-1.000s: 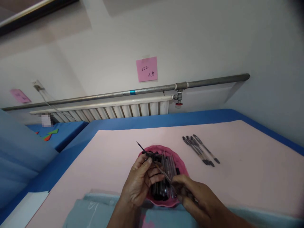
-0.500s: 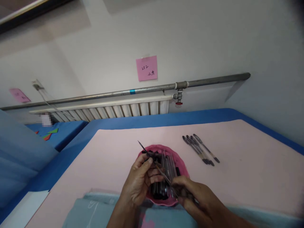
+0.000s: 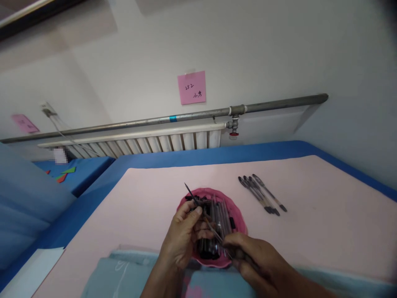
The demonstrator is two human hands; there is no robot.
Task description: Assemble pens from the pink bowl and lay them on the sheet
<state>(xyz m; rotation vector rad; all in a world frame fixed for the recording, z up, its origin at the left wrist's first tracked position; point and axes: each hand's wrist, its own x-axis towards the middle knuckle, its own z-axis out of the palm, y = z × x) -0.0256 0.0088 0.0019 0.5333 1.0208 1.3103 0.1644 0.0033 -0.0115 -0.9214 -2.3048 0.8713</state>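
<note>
Over the bowl, my left hand (image 3: pixel 182 231) pinches a thin pen refill (image 3: pixel 191 193) between thumb and fingers. Its dark tip points up and to the left, away from me. The refill's paler tail slants down toward my right hand (image 3: pixel 257 256). There, my closed fingers grip a clear pen barrel (image 3: pixel 228 253), mostly hidden by the hand; whether the tail sits inside it I cannot tell. Beneath both hands, a pink scalloped bowl (image 3: pixel 240 211) contains clear pen barrels (image 3: pixel 221 217) and black pen parts (image 3: pixel 206 248).
Several capped pens (image 3: pixel 259 194) lie side by side to the right of the bowl, on a pink sheet (image 3: pixel 325 223) over a blue table (image 3: pixel 214 155). Teal cloth (image 3: pixel 114 273) lies along the near edge. Behind stand a radiator (image 3: pixel 167 142) and a pipe (image 3: pixel 276 104).
The refill's tip has shifted slightly right and stands a little steeper. Both hands stay over the bowl with their grips unchanged.
</note>
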